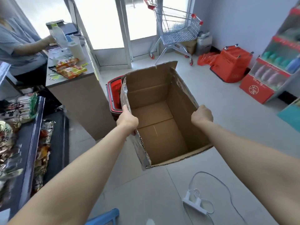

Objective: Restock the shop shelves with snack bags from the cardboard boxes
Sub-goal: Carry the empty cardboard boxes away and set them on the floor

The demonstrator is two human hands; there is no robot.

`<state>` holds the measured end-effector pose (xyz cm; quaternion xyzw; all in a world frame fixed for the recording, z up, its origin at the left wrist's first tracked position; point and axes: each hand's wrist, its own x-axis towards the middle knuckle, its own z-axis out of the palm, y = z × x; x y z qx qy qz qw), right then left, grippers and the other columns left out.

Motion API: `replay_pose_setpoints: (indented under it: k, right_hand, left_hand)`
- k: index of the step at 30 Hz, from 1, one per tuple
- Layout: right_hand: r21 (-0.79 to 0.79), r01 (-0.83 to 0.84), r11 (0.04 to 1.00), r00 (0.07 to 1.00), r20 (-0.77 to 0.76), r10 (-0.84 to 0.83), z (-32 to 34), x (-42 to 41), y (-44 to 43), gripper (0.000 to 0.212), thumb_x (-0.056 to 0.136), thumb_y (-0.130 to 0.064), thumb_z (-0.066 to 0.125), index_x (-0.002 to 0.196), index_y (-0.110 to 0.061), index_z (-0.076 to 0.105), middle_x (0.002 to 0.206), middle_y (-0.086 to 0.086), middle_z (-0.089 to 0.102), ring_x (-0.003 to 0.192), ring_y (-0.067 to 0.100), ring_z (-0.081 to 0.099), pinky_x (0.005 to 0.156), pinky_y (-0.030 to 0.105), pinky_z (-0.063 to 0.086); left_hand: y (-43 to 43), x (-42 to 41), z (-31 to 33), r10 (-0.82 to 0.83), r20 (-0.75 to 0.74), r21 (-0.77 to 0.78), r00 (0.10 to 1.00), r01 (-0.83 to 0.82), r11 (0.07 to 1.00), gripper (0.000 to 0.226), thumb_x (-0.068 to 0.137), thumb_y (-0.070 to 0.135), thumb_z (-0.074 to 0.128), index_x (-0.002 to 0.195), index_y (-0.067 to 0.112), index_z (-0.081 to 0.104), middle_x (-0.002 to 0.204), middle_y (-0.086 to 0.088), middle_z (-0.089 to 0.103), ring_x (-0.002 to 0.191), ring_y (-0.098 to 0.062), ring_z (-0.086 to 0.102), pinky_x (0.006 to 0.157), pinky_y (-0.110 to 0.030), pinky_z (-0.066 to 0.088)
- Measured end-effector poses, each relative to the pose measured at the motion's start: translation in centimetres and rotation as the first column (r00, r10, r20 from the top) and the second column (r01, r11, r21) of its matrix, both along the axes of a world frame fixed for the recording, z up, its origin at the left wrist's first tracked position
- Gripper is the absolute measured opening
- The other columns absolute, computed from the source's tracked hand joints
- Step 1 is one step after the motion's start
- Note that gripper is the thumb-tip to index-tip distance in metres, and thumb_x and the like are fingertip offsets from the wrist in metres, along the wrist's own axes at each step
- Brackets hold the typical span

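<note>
An open cardboard box (155, 127) hangs above the floor in front of me, and its inside is empty. My left hand (127, 120) grips the box's left wall at the rim, thumb on top. My right hand (202, 115) grips the right wall's rim with curled fingers. Snack bags (69, 69) lie on the counter at the left. More snack bags (17, 109) fill the dark shelves at the far left.
A red shopping basket (114, 93) stands behind the box beside the counter (78, 95). A person sits behind the counter. A metal trolley (177, 33) and red baskets (232, 65) stand by the door. A shelf of bottles (276, 65) is at right. A power strip (194, 205) with cable lies on the floor.
</note>
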<state>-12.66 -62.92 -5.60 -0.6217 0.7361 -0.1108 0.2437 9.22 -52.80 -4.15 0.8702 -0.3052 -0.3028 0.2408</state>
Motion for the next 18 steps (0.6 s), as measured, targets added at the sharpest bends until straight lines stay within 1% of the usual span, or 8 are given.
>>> replay_pose_setpoints:
  k: [1,3,5,7,10,13,15,18]
  right_hand:
    - [-0.006,0.034,0.999,0.999,0.001,-0.034,0.1,-0.4,-1.1,0.035,0.095,-0.006,0.044,0.13,-0.002,0.044,0.13,0.018,0.052,0.113,0.034,0.056,0.094,0.041,0.051]
    - [-0.007,0.107,0.994,0.994,0.008,-0.107,0.2,-1.3,-3.1,0.034,0.095,-0.005,0.045,0.129,-0.002,0.045,0.128,0.018,0.054,0.111,0.034,0.057,0.091,0.038,0.052]
    - [-0.008,0.167,0.986,0.986,0.01,-0.166,0.3,-2.4,-5.0,0.033,0.095,-0.004,0.044,0.128,-0.002,0.047,0.125,0.017,0.055,0.11,0.033,0.058,0.088,0.037,0.051]
    - [-0.015,0.232,0.973,0.973,0.011,-0.232,0.3,-3.7,-7.1,0.032,0.095,-0.003,0.043,0.127,-0.002,0.047,0.125,0.018,0.055,0.11,0.033,0.058,0.087,0.036,0.051]
    - [-0.029,0.318,0.948,0.948,0.021,-0.317,0.4,-5.6,-10.9,0.031,0.095,-0.003,0.045,0.125,-0.002,0.048,0.124,0.018,0.056,0.11,0.033,0.058,0.086,0.036,0.05]
    - [-0.044,0.363,0.931,0.932,0.019,-0.363,0.3,-7.3,-15.1,0.031,0.094,-0.006,0.048,0.125,-0.002,0.048,0.124,0.018,0.055,0.11,0.033,0.058,0.086,0.036,0.05]
    - [-0.055,0.365,0.929,0.931,-0.001,-0.366,0.3,-8.3,-18.0,0.031,0.094,-0.007,0.051,0.125,-0.002,0.049,0.124,0.018,0.055,0.11,0.033,0.058,0.086,0.035,0.051]
    - [-0.062,0.365,0.929,0.929,-0.046,-0.368,0.6,-9.4,-22.2,0.028,0.093,-0.006,0.053,0.12,-0.001,0.055,0.118,0.018,0.059,0.106,0.032,0.06,0.079,0.031,0.052]
  left_hand:
    - [-1.8,0.0,0.1,-0.035,0.018,-0.004,0.999,0.035,0.999,0.071,0.086,0.0,0.038,0.148,0.026,0.015,0.135,-0.014,0.049,0.105,-0.045,0.058,0.079,-0.049,0.058]
    - [-5.2,-0.3,0.3,-0.12,0.075,0.013,0.99,0.119,0.993,0.07,0.085,0.002,0.041,0.148,0.022,0.017,0.136,-0.017,0.05,0.115,-0.043,0.054,0.094,-0.047,0.051]
    - [-8.7,-1.0,0.4,-0.191,0.105,0.033,0.976,0.189,0.981,0.072,0.086,0.003,0.043,0.151,0.02,0.014,0.139,-0.017,0.048,0.122,-0.04,0.051,0.101,-0.043,0.046]
    - [-12.5,-1.9,0.4,-0.247,0.098,0.029,0.964,0.245,0.969,0.073,0.086,0.003,0.043,0.151,0.021,0.014,0.139,-0.017,0.048,0.12,-0.041,0.053,0.101,-0.042,0.046]
    - [-18.2,-3.7,0.1,-0.314,0.092,0.007,0.945,0.315,0.949,0.074,0.086,0.001,0.043,0.15,0.024,0.013,0.136,-0.018,0.05,0.113,-0.042,0.056,0.094,-0.045,0.052]
    - [-23.3,-5.5,0.2,-0.344,0.085,-0.014,0.935,0.347,0.938,0.074,0.085,-0.003,0.04,0.149,0.024,0.015,0.137,-0.017,0.049,0.104,-0.043,0.061,0.079,-0.048,0.058]
    - [-26.5,-6.1,0.0,-0.368,0.078,-0.023,0.926,0.371,0.928,0.072,0.084,-0.004,0.038,0.148,0.023,0.018,0.137,-0.019,0.049,0.101,-0.044,0.062,0.079,-0.049,0.058]
    - [-31.5,-6.5,0.2,-0.415,0.106,-0.025,0.903,0.42,0.907,0.071,0.084,-0.002,0.037,0.147,0.025,0.019,0.139,-0.02,0.048,0.099,-0.044,0.063,0.082,-0.05,0.056]
